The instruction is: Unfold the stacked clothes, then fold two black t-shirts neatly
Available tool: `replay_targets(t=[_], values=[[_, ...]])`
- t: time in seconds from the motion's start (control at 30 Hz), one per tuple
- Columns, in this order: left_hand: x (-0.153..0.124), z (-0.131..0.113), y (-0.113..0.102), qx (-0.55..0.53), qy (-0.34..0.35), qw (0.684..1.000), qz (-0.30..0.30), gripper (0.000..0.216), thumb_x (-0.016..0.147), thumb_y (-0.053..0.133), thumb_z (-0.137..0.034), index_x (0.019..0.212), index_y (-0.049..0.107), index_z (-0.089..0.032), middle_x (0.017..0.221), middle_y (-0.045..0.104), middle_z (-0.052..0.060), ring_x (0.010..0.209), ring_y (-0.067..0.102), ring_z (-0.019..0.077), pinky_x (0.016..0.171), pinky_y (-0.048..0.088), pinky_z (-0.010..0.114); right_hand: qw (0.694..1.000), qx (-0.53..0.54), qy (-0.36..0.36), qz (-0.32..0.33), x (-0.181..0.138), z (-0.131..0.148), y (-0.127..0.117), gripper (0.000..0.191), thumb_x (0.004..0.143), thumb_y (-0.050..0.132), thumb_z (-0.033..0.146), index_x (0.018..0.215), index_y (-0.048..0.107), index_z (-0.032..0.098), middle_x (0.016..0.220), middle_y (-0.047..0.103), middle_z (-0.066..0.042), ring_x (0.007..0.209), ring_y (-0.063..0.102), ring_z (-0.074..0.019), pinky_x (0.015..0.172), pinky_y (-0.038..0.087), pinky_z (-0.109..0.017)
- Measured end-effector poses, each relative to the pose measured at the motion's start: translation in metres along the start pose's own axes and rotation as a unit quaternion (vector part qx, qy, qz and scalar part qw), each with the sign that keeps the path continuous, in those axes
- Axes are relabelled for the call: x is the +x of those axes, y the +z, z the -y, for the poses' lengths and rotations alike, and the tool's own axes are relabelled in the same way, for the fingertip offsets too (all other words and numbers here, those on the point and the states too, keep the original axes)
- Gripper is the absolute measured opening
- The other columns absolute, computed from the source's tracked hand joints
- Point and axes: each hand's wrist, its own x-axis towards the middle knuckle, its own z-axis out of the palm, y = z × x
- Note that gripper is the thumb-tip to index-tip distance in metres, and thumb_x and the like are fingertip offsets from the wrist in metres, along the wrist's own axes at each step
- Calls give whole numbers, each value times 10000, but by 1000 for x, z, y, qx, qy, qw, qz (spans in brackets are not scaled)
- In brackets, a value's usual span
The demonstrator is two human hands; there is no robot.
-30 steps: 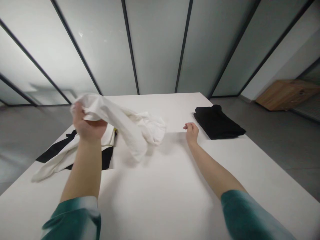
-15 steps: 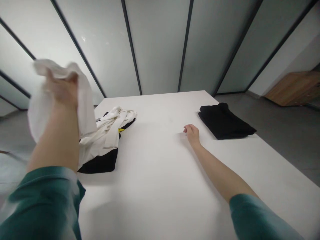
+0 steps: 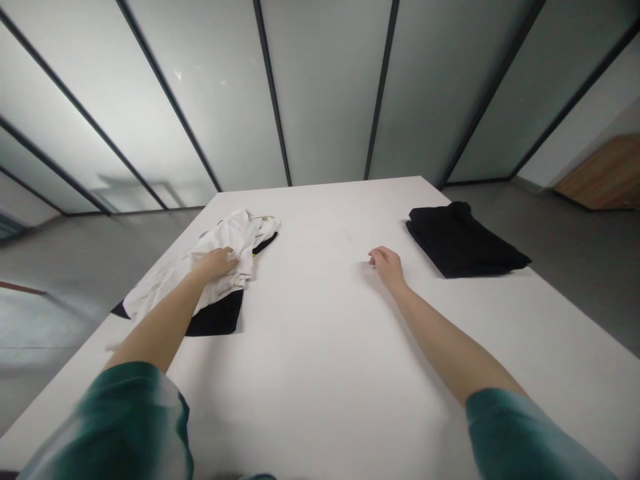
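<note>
On the left of the table, my left hand (image 3: 216,264) rests on top of a pile of clothes, its fingers curled into a white garment (image 3: 173,279). That garment spreads loosely over the pile and hangs toward the table's left side. Beneath it show black cloth (image 3: 217,316), more white fabric (image 3: 265,228) and a small bit of yellow. My right hand (image 3: 389,267) rests on the bare tabletop, fingers loosely curled in with nothing visible in them. A folded black garment (image 3: 465,241) lies to the right of that hand, apart from it.
The white table (image 3: 320,353) stretches away from me. Frosted glass panels (image 3: 327,87) with dark frames stand behind it. Grey floor (image 3: 65,267) shows on both sides, and a wooden piece of furniture (image 3: 603,173) is at the far right.
My left hand has come down and to the right, bringing the raised white garment onto the pile. The right hand has stayed in place on the table. The view has shifted slightly.
</note>
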Motion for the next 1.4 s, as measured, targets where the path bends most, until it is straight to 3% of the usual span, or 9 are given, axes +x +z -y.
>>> replay_targets(t=[0.17,0.33,0.43,0.77,0.93,1.03,1.13,1.23,1.4], values=[[-13,-57,42,-90,87,987,-96,330,795,585,-337,1099,619,-212,1011,662,111,1026,618,299,974,444,409,1000,-3,7,-4,-1,2,0,253,709,481,430,642,599,217,543,583,-9,556,518,-173,554,380,-292],[-50,-152,109,-211,219,952,6,210,732,707,-285,932,669,-235,867,653,65,896,631,256,925,462,364,1000,-14,3,2,-1,2,-1,243,735,485,418,652,589,215,563,591,-8,557,527,-174,575,392,-301],[-62,-178,132,-129,225,966,13,183,834,608,-281,987,667,-201,989,650,99,977,621,259,928,458,378,1000,-10,-9,-19,0,-2,-1,221,733,497,407,677,593,216,580,600,-3,588,548,-179,618,419,-308],[-58,-177,130,-103,209,972,35,231,891,526,-299,1030,670,-184,996,654,86,922,638,218,864,486,348,989,8,-55,-134,15,5,-16,149,695,508,277,764,614,199,675,630,-12,651,575,-183,661,448,-310],[-57,-178,132,-105,220,969,30,237,895,520,-309,1022,674,-182,989,661,86,921,637,220,861,482,350,968,-53,-43,-240,41,16,-81,145,716,460,212,738,602,186,643,601,-15,628,568,-174,644,441,-294],[-56,-178,132,-98,219,970,33,239,898,520,-314,1023,676,-182,994,662,87,926,637,221,863,479,348,934,-210,-12,-289,53,17,-131,174,758,480,182,794,649,161,762,665,-84,762,590,-199,778,439,-331],[-57,-179,132,-95,215,971,33,240,899,521,-317,1025,677,-185,1000,662,87,946,638,227,871,476,349,892,-375,93,-235,55,14,-170,291,806,586,275,1033,700,133,1068,676,-204,1011,578,-297,896,387,-431],[-57,-179,131,-95,216,971,34,241,901,519,-320,1025,678,-189,1002,661,85,954,638,229,872,475,350,847,-471,204,-135,52,10,-189,683,770,699,513,1319,592,121,1337,527,-299,1208,480,-416,948,334,-527],[-57,-179,131,-95,215,971,37,243,899,512,-318,1022,677,-190,998,664,85,945,638,227,866,478,351,805,-509,289,-99,47,4,-195,960,741,638,725,1420,465,68,1356,480,-350,1265,445,-436,954,344,-545]])
